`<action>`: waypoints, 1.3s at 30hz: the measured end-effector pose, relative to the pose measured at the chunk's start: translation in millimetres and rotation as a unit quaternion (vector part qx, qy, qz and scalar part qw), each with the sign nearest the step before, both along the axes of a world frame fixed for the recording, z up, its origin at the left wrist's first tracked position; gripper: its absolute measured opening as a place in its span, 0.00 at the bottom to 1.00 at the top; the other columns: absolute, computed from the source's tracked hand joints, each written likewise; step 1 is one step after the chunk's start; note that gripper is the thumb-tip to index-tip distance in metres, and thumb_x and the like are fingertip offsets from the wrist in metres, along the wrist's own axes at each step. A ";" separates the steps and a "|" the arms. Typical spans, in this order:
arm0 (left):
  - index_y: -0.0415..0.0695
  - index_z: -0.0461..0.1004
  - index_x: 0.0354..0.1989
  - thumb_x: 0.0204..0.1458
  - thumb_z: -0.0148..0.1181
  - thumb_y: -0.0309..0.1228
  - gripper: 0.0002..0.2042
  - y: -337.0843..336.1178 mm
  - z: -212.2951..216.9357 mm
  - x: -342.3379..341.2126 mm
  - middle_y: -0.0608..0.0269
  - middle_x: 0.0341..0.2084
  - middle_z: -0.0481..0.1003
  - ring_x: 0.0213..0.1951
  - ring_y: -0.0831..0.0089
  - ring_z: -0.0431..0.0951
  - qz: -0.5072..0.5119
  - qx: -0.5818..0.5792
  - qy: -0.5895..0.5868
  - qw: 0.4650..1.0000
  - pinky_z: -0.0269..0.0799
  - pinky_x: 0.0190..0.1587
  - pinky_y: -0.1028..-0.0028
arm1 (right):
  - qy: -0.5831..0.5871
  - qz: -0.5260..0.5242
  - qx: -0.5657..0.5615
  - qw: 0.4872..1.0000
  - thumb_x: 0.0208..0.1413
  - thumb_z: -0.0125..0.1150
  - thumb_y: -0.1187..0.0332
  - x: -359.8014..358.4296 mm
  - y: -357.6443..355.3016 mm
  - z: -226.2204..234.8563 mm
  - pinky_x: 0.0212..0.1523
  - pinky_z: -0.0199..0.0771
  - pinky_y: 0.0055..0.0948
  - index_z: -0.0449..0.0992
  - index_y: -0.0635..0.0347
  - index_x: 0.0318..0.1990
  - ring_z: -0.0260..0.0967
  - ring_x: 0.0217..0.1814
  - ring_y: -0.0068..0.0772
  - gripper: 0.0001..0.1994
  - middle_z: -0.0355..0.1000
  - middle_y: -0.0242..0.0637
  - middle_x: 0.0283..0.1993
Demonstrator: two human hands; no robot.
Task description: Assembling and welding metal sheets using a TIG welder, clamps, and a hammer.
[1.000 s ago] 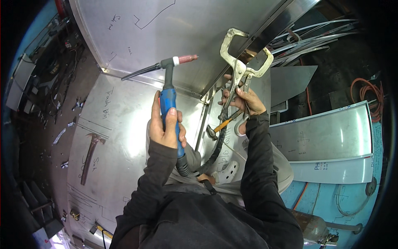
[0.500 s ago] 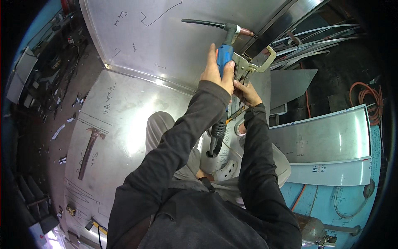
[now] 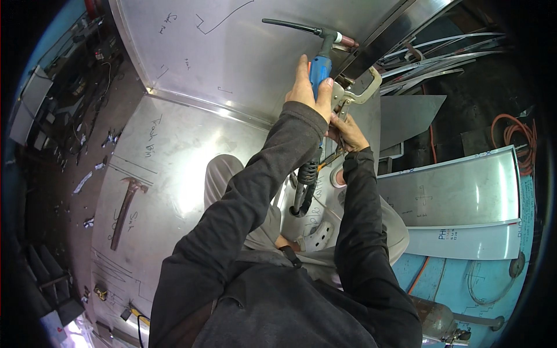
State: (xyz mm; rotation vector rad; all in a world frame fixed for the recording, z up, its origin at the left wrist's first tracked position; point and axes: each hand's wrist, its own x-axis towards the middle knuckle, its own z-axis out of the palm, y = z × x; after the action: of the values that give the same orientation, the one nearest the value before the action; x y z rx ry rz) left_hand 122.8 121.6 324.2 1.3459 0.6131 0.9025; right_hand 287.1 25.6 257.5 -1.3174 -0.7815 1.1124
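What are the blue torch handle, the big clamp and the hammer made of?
Blue torch handle: probably plastic or rubber, because its colour is so even.
Clamp: looks like metal, perhaps plated steel, with a pale, dull, silvery-gold shine.
Hammer: its reddish-brown head seems to be rusty steel; its dark brown handle could be wood or rusty metal, I can't tell.

Dark handwriting stands on the flat metal sheet just beyond the hammer, with more lettering close along both sides of its handle. Farther beyond the hammer, smaller script marks the upright metal panel. Well to the hammer's right, dark printed characters sit on a pale strip.
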 end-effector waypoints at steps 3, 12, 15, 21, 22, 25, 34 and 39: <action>0.45 0.37 0.67 0.58 0.48 0.31 0.32 -1.0 3.1 -3.3 0.60 0.24 0.66 0.10 0.79 0.63 -0.010 -0.007 -0.038 0.999 0.61 0.08 0.75 | 0.020 0.000 0.006 1.000 0.60 0.53 0.63 1.6 0.1 -1.0 0.36 0.76 0.29 0.68 0.64 0.45 0.71 0.34 0.26 0.13 0.71 0.35 0.37; 0.48 0.40 0.67 0.58 0.48 0.31 0.31 -5.4 1.2 -6.3 0.60 0.24 0.65 0.11 0.78 0.62 -0.073 -0.176 -0.122 0.974 0.62 0.09 0.73 | -0.006 0.081 0.022 0.996 0.56 0.58 0.65 3.5 2.2 -1.0 0.38 0.70 0.31 0.63 0.65 0.58 0.64 0.35 0.26 0.24 0.66 0.33 0.34; 0.50 0.42 0.66 0.58 0.47 0.32 0.29 -0.5 -3.4 -6.1 0.60 0.25 0.65 0.11 0.78 0.62 -0.089 -0.187 -0.129 0.970 0.62 0.09 0.73 | -0.021 0.074 0.018 0.997 0.57 0.56 0.62 -1.6 2.5 2.6 0.37 0.68 0.25 0.70 0.61 0.38 0.67 0.32 0.23 0.11 0.68 0.30 0.29; 0.40 0.44 0.65 0.57 0.49 0.32 0.30 -1.4 -8.0 -3.7 0.61 0.21 0.67 0.08 0.78 0.63 -0.092 -0.200 -0.164 0.962 0.62 0.08 0.75 | -0.015 0.082 0.020 0.996 0.57 0.56 0.63 -5.9 3.9 8.1 0.36 0.67 0.23 0.71 0.61 0.35 0.67 0.30 0.22 0.10 0.68 0.30 0.29; 0.39 0.45 0.65 0.57 0.49 0.32 0.30 -2.0 -8.4 -2.9 0.61 0.21 0.67 0.08 0.78 0.63 -0.096 -0.203 -0.172 0.959 0.62 0.09 0.75 | -0.019 0.077 0.017 0.997 0.57 0.56 0.63 -5.8 3.9 8.2 0.36 0.67 0.23 0.71 0.61 0.35 0.67 0.30 0.22 0.10 0.68 0.30 0.29; 0.39 0.45 0.65 0.57 0.49 0.32 0.29 -2.4 -9.5 -1.6 0.61 0.21 0.67 0.08 0.78 0.63 -0.098 -0.211 -0.184 0.955 0.62 0.09 0.75 | -0.024 0.071 0.013 0.997 0.56 0.57 0.63 -5.3 3.0 7.4 0.36 0.67 0.22 0.71 0.61 0.34 0.67 0.30 0.22 0.10 0.68 0.30 0.29; 0.47 0.46 0.65 0.59 0.45 0.34 0.26 -3.9 0.5 -4.1 0.59 0.25 0.66 0.11 0.76 0.63 -0.104 -0.224 -0.125 0.961 0.62 0.09 0.72 | -0.037 0.073 -0.001 0.997 0.56 0.56 0.68 -2.0 3.6 10.6 0.40 0.72 0.28 0.65 0.65 0.55 0.70 0.37 0.27 0.20 0.72 0.38 0.41; 0.49 0.42 0.67 0.59 0.47 0.35 0.30 -5.2 -0.4 -3.4 0.61 0.25 0.66 0.12 0.76 0.63 -0.096 -0.195 -0.126 0.968 0.61 0.10 0.73 | -0.008 0.113 0.028 0.993 0.57 0.56 0.66 0.8 3.0 9.5 0.38 0.71 0.26 0.62 0.62 0.58 0.71 0.36 0.30 0.22 0.72 0.35 0.39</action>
State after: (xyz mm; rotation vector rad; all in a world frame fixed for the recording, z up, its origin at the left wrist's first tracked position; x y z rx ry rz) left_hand 119.5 116.4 323.8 0.9014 0.4269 0.7332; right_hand 287.9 28.6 267.0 -1.2143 -0.9860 1.2495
